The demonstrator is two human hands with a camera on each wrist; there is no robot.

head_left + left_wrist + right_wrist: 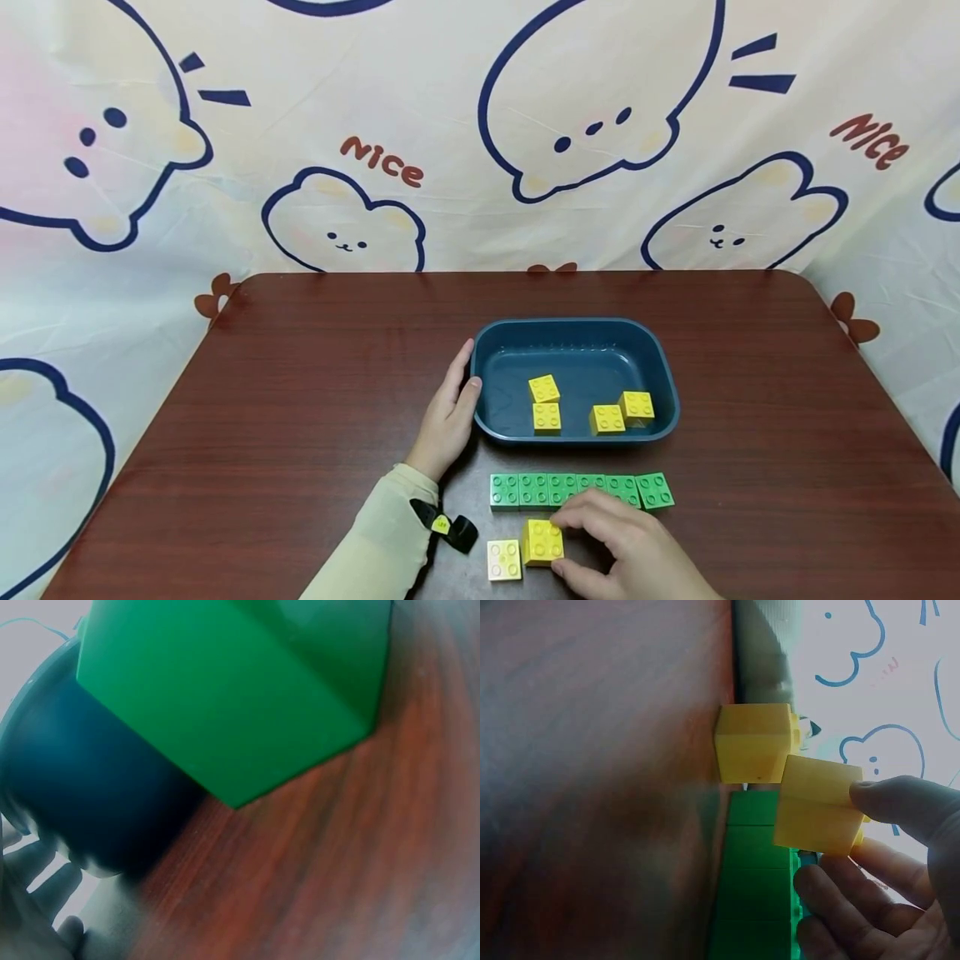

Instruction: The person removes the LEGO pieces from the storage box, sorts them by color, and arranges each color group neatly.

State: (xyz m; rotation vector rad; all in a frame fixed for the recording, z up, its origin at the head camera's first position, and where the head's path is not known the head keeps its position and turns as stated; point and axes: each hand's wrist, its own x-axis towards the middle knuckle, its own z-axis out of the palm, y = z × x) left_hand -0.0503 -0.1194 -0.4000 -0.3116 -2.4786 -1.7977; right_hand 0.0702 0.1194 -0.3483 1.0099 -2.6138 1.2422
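Observation:
My right hand (626,542) pinches a yellow toy brick (542,542) between thumb and fingers. In the right wrist view that brick (820,804) is held up off the table. Just left of it, a second yellow brick (504,560), paler in the head view, stands on the table. A row of several green bricks (547,492) runs behind them, its right-end brick slightly turned. My left hand (444,421) touches the left side of a dark blue tray (573,329), fingers mostly straight along its outer wall. In the left wrist view a green brick (232,705) looms close.
Inside the tray lie several yellow bricks, among them a left one (547,418) and a right one (637,407). A black wrist strap (442,522) sits on the left sleeve. The brown wooden table (337,375) ends at a patterned curtain (450,108).

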